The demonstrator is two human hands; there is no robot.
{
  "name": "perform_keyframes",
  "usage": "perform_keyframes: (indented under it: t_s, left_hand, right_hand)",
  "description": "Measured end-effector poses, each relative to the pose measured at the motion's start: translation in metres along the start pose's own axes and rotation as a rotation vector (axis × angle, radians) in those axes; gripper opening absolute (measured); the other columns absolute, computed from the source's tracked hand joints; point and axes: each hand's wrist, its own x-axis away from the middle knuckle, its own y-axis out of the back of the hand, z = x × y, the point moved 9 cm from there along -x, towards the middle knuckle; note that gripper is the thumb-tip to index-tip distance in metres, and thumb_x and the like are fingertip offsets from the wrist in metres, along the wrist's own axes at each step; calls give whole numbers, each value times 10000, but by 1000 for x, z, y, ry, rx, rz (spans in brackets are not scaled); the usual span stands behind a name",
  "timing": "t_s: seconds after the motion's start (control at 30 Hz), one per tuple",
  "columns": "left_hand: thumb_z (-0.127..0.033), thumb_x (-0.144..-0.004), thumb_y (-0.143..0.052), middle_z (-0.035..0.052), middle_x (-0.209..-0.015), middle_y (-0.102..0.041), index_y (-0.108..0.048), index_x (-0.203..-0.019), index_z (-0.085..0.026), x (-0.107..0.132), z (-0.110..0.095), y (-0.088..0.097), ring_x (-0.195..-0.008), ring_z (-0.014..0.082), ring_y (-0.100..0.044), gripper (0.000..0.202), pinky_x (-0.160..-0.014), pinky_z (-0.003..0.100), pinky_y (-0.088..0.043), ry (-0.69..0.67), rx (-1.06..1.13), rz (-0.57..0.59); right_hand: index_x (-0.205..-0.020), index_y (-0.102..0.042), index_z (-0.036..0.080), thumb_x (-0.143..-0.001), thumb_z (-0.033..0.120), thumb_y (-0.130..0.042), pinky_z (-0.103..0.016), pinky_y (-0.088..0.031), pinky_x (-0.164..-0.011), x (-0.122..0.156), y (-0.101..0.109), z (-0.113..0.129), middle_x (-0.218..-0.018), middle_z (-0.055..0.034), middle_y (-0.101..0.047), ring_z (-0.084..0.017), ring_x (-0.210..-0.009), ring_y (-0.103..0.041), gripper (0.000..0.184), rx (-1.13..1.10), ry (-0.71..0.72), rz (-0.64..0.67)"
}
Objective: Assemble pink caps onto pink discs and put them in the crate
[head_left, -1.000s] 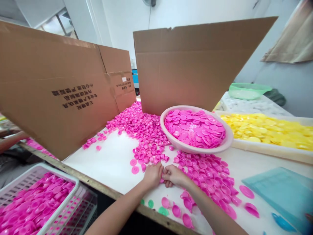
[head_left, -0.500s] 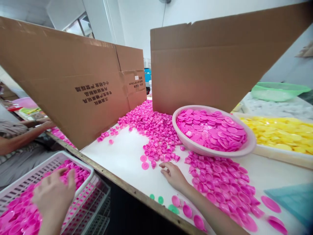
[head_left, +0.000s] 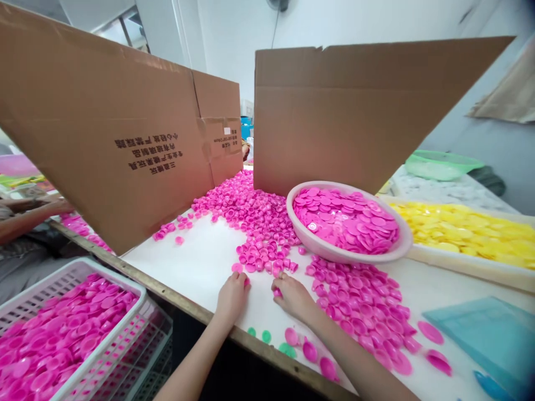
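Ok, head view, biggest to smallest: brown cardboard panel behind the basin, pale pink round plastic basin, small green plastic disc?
Brown cardboard panel, then pale pink round plastic basin, then small green plastic disc.

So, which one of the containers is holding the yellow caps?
The white tray on the right; the round bowl and the plastic basket hold pink caps.

We're in a room with white walls (head_left: 232, 50) and daylight coming through a window (head_left: 125, 28) high on the left. A wall fan (head_left: 279, 4) sits near the top, its cord (head_left: 274, 28) running down. Beige cloth (head_left: 512, 83) hangs at right, and a blue container (head_left: 246, 127) shows between cardboard flaps (head_left: 334, 111).
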Motion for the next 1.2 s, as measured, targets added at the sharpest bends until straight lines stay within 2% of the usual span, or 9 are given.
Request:
perform_keyframes:
  t_s: [0.17,0.27,0.33,0.47,0.6,0.77,0.9,1.07,1.2]
  left_hand:
    - [-338,-831,-331,26,-719,-569,-518,-807,-176,5,-19,8,-652,128,-539,249,-618,232,-391,-50,448,-28]
    - [-379,-820,-338,0,-610,-563,-509,-784,-167,6,-38,-3,-558,109,-533,274,-543,209,-394,-46,727,47]
    - [-372,-809,-355,-8,-573,-557,-509,-753,-162,4,-50,-12,-525,104,-523,266,-520,205,-385,-46,779,81]
    - [-311,-788,-391,-8,-611,-571,-523,-711,-165,-6,-59,-24,-551,98,-519,212,-535,203,-361,-71,668,54]
    - [-265,-787,-385,-7,-640,-578,-534,-708,-168,-11,-60,-33,-572,95,-508,194,-548,203,-334,-101,511,74]
    - [-259,-796,-371,5,-671,-578,-519,-680,-163,-12,-62,-39,-606,106,-500,211,-553,208,-314,-152,357,154]
    - [-284,-798,-384,5,-700,-571,-513,-739,-173,-20,-67,-43,-621,114,-501,181,-545,210,-312,-176,281,226]
    - [-240,-827,-326,30,-827,-539,-486,-863,-183,-37,-90,-30,-764,140,-482,174,-664,250,-343,-260,191,-5]
    - [-186,-825,-315,46,-877,-508,-474,-906,-183,-38,-101,-36,-828,158,-451,178,-737,286,-329,-333,100,-51]
  right_hand:
    - [-936,-590,172,-686,305,-577,-249,-418,-668,6,13,-20,-912,-52,-555,-135,-731,-535,284,-410,-54,-50]
    - [-973,-562,154,-740,345,-514,-239,-437,-581,5,12,-31,-854,-50,-581,-120,-656,-550,305,-745,-102,-32]
    - [-938,-548,133,-712,347,-550,-214,-424,-493,4,5,-39,-736,-26,-578,-100,-553,-534,311,-931,-174,-27]
    - [-819,-523,123,-674,260,-589,-164,-347,-364,5,-12,-59,-517,43,-509,-63,-392,-457,210,-1053,-355,-95]
    - [-794,-514,118,-708,156,-544,-140,-338,-333,8,-25,-67,-471,42,-510,-64,-382,-474,99,-988,-515,-40]
    - [-778,-499,118,-757,145,-506,-135,-387,-341,12,-30,-65,-493,16,-553,-76,-393,-529,35,-886,-582,103]
    - [-749,-474,125,-774,200,-509,-142,-409,-331,16,-36,-63,-515,-7,-579,-103,-409,-565,87,-805,-601,183]
    - [-740,-447,133,-777,186,-494,-137,-411,-325,16,-42,-63,-542,-16,-597,-103,-411,-571,80,-827,-594,170]
    - [-726,-429,135,-796,139,-440,-129,-405,-319,17,-47,-64,-489,13,-565,-91,-379,-556,70,-857,-605,211]
